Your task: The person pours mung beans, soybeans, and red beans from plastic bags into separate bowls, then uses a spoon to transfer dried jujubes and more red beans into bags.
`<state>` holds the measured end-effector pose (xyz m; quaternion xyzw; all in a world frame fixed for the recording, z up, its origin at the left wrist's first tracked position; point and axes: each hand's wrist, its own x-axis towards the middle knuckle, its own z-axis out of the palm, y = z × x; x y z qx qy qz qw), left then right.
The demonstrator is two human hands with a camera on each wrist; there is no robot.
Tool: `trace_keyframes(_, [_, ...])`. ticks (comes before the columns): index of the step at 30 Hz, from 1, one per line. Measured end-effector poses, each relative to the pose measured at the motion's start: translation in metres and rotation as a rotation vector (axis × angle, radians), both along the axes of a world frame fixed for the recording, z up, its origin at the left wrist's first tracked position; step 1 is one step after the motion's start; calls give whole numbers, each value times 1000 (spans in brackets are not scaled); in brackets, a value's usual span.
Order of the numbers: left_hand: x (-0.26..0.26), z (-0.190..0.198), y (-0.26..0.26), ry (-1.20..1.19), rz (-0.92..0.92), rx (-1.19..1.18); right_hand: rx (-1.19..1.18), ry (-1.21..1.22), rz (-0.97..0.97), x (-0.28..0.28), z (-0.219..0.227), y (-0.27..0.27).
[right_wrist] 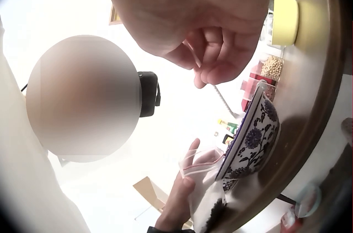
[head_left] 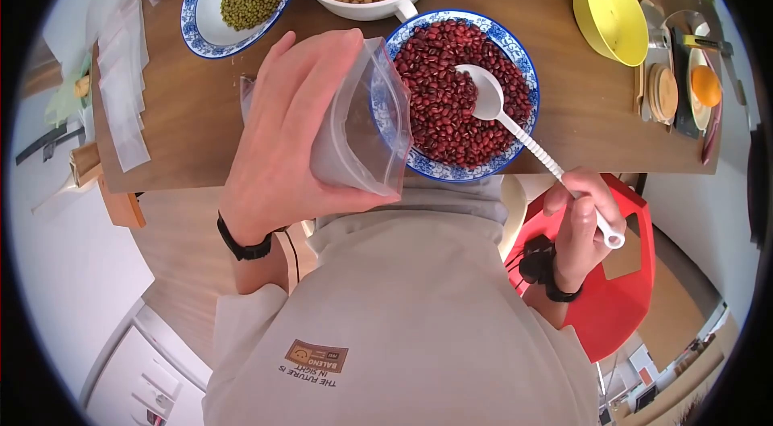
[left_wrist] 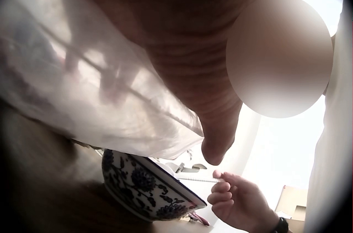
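Observation:
My left hand grips a clear zip bag, thumb below and fingers above. The bag's mouth gapes toward a blue-and-white bowl and overlaps its left side in the head view. Dark red beans fill much of this bowl. In my right hand the handle of a white spoon is held between thumb and fingers, and the spoon's head rests among the beans. The left wrist view has the bag spread beside the patterned bowl.
Behind stand a blue-rimmed dish of green beans and a white handled bowl of round tan beans. Flat plastic bags lie at the left. A yellow bowl, a wooden-lidded jar and an orange ball-like item sit right.

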<state>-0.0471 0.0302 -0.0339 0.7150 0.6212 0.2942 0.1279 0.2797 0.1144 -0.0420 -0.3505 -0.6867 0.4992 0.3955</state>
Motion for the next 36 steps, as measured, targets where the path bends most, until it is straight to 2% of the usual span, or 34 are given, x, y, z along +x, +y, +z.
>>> trace_keyframes(2, [0, 1, 0, 5, 0, -2, -166, 44, -130, 0, -1, -4])
trace_keyframes(7, [0, 0, 0, 5, -3, 6, -256, 165, -184, 1, -2, -4])
trace_keyframes(13, [2, 3, 0, -6, -3, -7, -267, 203, 21, -16, 8, -8])
trace_keyframes(15, [3, 4, 0, -9, -2, -19, -80, 188, 271, -34, 9, -4])
trace_keyframes(16, [3, 4, 0, -1, 4, -18, -79, 189, 269, -41, 10, -3])
trace_keyframes(18, [4, 4, 0, 8, 11, -18, 142, 72, 504, -51, 12, -2])
trace_keyframes(22, [2, 3, -1, 0, 10, -15, 166, 35, 530, -43, 15, 1])
trace_keyframes(24, [1, 1, 0, -5, 3, -9, 195, 107, 395, -28, 11, 8])
trace_keyframes(25, [1, 1, 0, -9, -5, -5, 195, 105, 396, -20, 12, 12])
trace_keyframes(27, [0, 0, 1, -15, -12, 1, 211, 8, 213, -8, 13, 18])
trace_keyframes(28, [0, -1, 1, -17, -15, 8, 212, 7, 213, -6, 13, 18])
trace_keyframes(30, [-1, -1, 1, -18, -17, 16, 222, -155, 71, -4, 13, 19])
trace_keyframes(36, [-1, -1, 0, -16, -11, 10, 127, -105, 86, -1, 11, 14])
